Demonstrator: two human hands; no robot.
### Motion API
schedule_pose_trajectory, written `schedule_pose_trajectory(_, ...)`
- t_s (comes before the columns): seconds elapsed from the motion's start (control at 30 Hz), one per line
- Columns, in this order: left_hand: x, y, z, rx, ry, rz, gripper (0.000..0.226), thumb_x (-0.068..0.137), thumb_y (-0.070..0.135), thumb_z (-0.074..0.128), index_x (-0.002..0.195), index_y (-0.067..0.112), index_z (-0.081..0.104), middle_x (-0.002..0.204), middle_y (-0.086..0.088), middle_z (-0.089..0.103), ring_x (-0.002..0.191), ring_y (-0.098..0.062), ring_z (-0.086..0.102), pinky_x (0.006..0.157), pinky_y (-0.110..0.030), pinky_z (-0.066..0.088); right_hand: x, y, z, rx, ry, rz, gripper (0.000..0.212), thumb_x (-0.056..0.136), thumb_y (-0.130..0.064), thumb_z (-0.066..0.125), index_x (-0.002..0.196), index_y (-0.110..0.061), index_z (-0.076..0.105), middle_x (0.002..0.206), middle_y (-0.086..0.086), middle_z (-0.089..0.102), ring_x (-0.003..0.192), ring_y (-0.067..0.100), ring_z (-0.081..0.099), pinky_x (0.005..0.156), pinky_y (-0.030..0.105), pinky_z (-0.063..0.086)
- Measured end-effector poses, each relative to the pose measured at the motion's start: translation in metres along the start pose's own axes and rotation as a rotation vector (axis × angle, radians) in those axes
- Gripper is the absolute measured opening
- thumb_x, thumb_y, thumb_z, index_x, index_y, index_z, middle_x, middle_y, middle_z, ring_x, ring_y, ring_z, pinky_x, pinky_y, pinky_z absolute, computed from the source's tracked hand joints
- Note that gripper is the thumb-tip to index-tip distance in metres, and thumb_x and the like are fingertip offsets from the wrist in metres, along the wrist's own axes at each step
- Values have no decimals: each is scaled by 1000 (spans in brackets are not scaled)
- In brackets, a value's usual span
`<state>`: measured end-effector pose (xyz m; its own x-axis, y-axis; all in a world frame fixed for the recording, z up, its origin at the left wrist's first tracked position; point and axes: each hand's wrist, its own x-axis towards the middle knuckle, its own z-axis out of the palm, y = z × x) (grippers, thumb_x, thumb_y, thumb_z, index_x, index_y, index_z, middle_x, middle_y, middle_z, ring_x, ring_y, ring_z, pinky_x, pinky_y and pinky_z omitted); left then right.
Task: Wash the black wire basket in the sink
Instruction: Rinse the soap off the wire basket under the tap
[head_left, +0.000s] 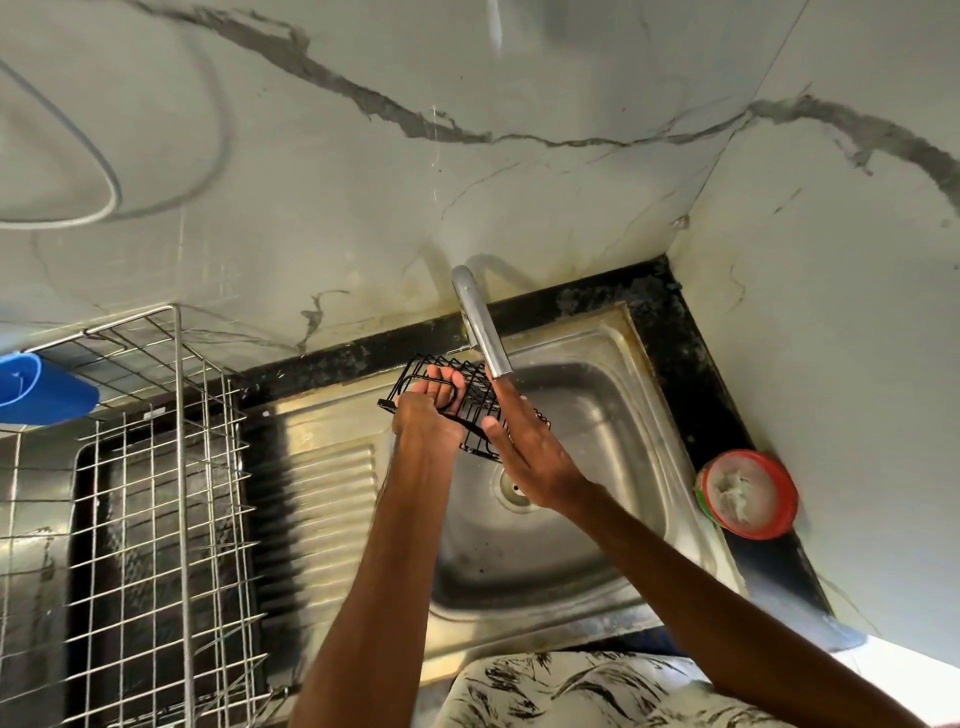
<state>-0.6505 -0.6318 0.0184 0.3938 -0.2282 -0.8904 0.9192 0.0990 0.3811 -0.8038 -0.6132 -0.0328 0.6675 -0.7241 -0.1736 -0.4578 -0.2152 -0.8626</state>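
Below the tap (480, 325), our left hand (431, 415) grips the black wire basket (470, 384) by its rim; our right hand (527, 452), fingers straight, seems to touch it. We judge it light, stiff, wet-slippery.

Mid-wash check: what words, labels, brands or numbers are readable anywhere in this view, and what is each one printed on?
No text in this view can be read.
Red tub: green and white marking on its side, too blurred to read.
Blue cup: no print visible.
Faucet: no print visible.
Black wire basket: no tag or label visible.
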Motion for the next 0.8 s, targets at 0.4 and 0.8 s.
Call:
schedule_pose_trajectory(0.4, -2, 10, -8, -106, -4, 52, 38, 109, 7, 28, 110, 3, 66, 79, -12, 65, 46, -19, 65, 45, -28, 57, 24, -7, 2, 109, 58, -11, 56, 108, -48, 32, 156, -18, 27, 159, 10, 35, 148, 20, 32, 119, 45, 33)
schedule_pose_trajectory(0.8, 1, 20, -24, -131, -67, 24, 46, 110, 7, 24, 84, 4, 63, 59, -7, 64, 38, -14, 60, 41, -23, 53, 26, 3, 6, 366, 79, 113, 39, 110, -33, 36, 140, -14, 53, 126, -3, 60, 115, -12, 55, 92, 7, 44)
